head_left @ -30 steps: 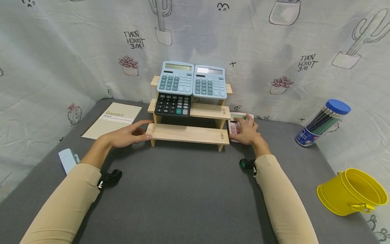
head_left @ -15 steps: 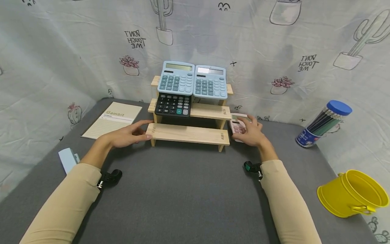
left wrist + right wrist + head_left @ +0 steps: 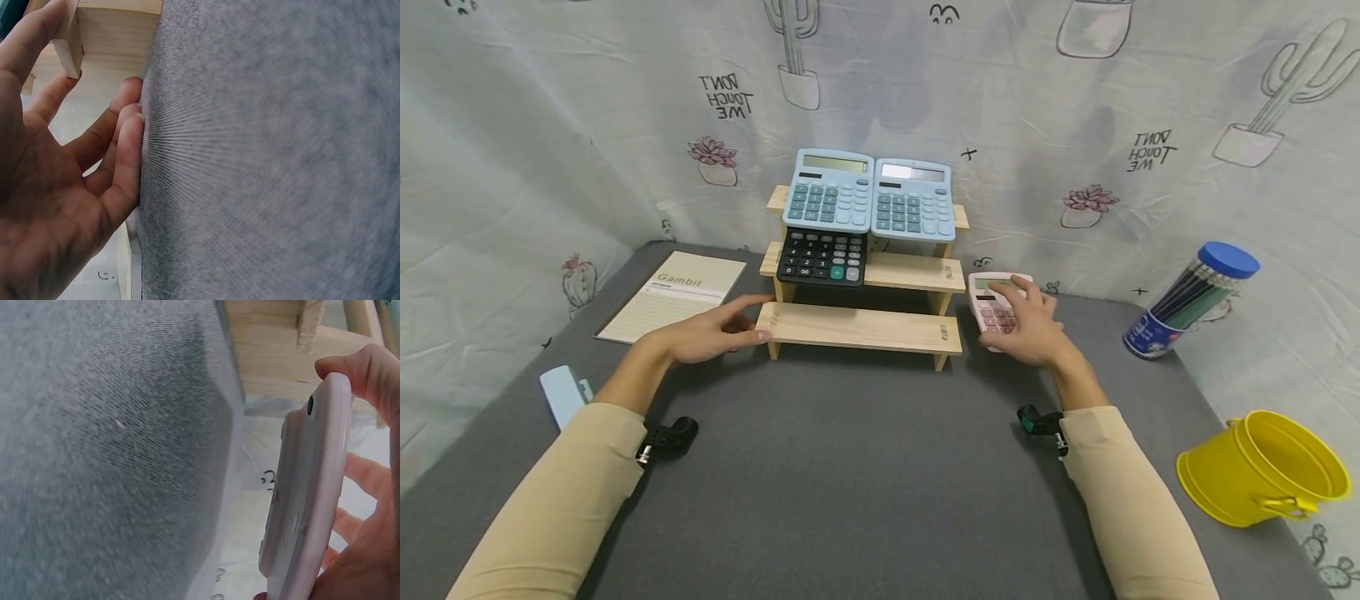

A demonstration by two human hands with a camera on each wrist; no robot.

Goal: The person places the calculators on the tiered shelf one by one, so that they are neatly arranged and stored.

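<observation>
A three-step wooden stand sits at mid-table, two light blue calculators on its top step and a black calculator on the middle one. My left hand holds the left end of the bottom step between thumb and index finger; the left wrist view shows the other fingertips down on the cloth. Right of the stand, my right hand grips a pink calculator by its edges. In the right wrist view this calculator is tilted and raised off the cloth.
A notepad lies at the back left, with a light blue stapler-like object nearer me. Far right stand a blue-lidded tub of pencils and a yellow bucket. A printed curtain hangs behind the grey table.
My right hand has shifted to the right with the pink calculator, away from the stand's side, and more of the calculator shows. My left hand has stayed at the stand's left end.
</observation>
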